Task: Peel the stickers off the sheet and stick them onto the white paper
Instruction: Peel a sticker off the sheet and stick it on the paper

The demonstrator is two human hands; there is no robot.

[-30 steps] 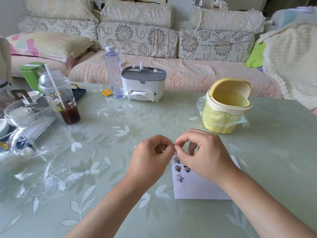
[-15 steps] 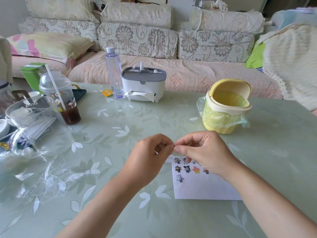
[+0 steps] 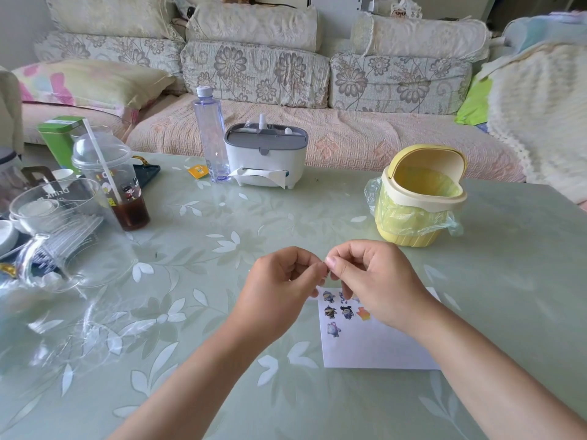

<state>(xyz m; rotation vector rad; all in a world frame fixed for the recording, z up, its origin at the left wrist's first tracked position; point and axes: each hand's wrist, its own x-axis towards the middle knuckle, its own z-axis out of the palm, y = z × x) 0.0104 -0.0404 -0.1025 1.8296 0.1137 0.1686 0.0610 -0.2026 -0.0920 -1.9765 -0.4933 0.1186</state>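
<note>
My left hand (image 3: 279, 290) and right hand (image 3: 378, 281) hover close together above the counter (image 3: 222, 344), fingers curled, thumb and forefinger tips of both meeting in one tight pinch; whatever sits between them is too small for me to tell, so I cannot say whether I hold a sticker. Just beneath my right hand lies the white paper (image 3: 374, 347), flat on the counter, its far edge partly hidden by my fingers. A little cluster of cartoon stickers (image 3: 346, 312) is already on its upper left corner. The counter is pale green and glossy, patterned with white leaves and flowers. Beyond the paper to the right stands a small yellow bin (image 3: 416, 214) with a bag lining and its lid tipped up. At the far edge are a white and grey tissue box (image 3: 265, 157) and a clear bottle (image 3: 211, 134) just beside it. To my left a domed cup (image 3: 117, 185) with a straw holds a dark drink, near a glass jug (image 3: 63, 236) and a green tin (image 3: 57, 134). Behind the counter runs a flowered sofa (image 3: 349, 144) with a pillow (image 3: 89, 81) at its left end.
</note>
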